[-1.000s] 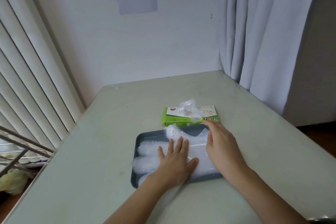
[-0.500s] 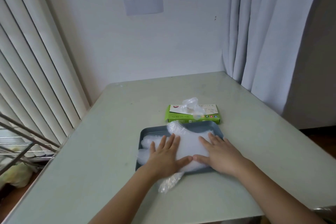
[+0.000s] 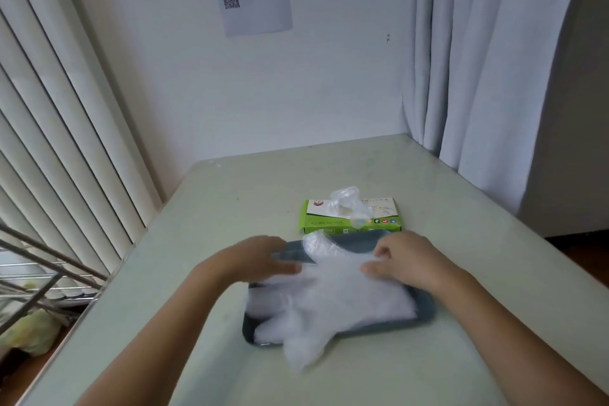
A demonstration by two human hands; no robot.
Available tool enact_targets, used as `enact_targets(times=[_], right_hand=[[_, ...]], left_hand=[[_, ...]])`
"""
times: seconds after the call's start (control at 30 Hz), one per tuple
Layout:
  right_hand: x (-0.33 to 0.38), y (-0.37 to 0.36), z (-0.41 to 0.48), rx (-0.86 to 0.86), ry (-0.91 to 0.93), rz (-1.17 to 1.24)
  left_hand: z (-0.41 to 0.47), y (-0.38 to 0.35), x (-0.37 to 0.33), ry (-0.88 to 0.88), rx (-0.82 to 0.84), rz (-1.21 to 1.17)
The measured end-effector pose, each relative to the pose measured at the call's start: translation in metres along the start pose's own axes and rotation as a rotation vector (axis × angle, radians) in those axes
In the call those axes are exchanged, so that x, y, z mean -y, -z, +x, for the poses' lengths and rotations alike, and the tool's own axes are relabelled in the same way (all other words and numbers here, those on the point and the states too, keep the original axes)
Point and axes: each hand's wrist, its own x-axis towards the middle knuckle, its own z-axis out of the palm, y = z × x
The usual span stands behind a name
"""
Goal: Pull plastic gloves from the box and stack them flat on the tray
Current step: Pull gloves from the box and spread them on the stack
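A person's two hands work a pile of plastic gloves on a dark grey tray near the middle of the pale green table. The right hand curls thumb and forefinger in a pinch on the film at the pile's far right. The left hand, motion-blurred over the tray's far-left corner, touches the pile, but whether it grips cannot be told. The gloves are thin, cloudy, crinkled film, puffed rather than flat, with one lobe spilling over the tray's near rim onto the table. Just beyond the far rim lies the flat green cardboard box, a crumpled glove sprouting from its slot. The risk is that clingy film may lift with the hands, dragging the overhanging stack off the shallow, round-cornered tray.
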Motion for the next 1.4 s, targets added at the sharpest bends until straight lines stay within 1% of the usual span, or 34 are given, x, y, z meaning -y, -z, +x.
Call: enact_targets(times=[0.07, 0.13, 0.17, 0.3, 0.37, 0.47, 0.53, 0.6, 0.7, 0.77, 0.83, 0.93, 1.1, 1.27, 1.4], right_hand=[[-0.005, 0.002, 0.015, -0.22, -0.037, 0.243], [-0.012, 0.004, 0.03, -0.394, -0.023, 0.308], [-0.016, 0.004, 0.037, -0.425, -0.008, 0.316], [-0.028, 0.004, 0.063, -0.362, 0.046, 0.35], [-0.033, 0.002, 0.074, -0.301, 0.109, 0.333], [-0.036, 0.0, 0.087, -0.198, 0.179, 0.316], [-0.036, 0.001, 0.095, -0.209, 0.18, 0.286], [-0.038, 0.002, 0.104, -0.231, 0.135, 0.261], [-0.04, 0.01, 0.11, -0.203, 0.121, 0.274], [-0.042, 0.016, 0.113, -0.157, 0.127, 0.313], [-0.047, 0.018, 0.115, -0.128, 0.107, 0.408], [-0.056, 0.014, 0.12, -0.167, 0.126, 0.558], [-0.06, 0.017, 0.12, -0.27, 0.097, 0.801], [-0.057, 0.013, 0.12, -0.411, 0.075, 0.73], [-0.041, 0.018, 0.114, -0.5, 0.15, 0.558]], left_hand=[[0.01, 0.013, 0.004, 0.035, -0.118, -0.108], [0.021, 0.024, 0.005, 0.042, -0.183, -0.193], [0.026, 0.028, 0.005, 0.035, -0.198, -0.241], [0.045, 0.038, -0.005, -0.019, -0.212, -0.454], [0.057, 0.037, -0.012, -0.044, -0.222, -0.505], [0.078, 0.029, -0.02, -0.058, -0.224, -0.484], [0.092, 0.021, -0.024, -0.071, -0.213, -0.455], [0.107, 0.013, -0.029, -0.084, -0.216, -0.446], [0.126, 0.001, -0.04, -0.098, -0.232, -0.445], [0.14, -0.006, -0.047, -0.102, -0.227, -0.448], [0.15, -0.014, -0.052, -0.099, -0.209, -0.431], [0.159, -0.024, -0.056, -0.085, -0.178, -0.412], [0.167, -0.031, -0.051, -0.064, -0.194, -0.51], [0.17, -0.034, -0.05, -0.096, -0.186, -0.58], [0.172, -0.036, -0.049, -0.106, -0.189, -0.532]])
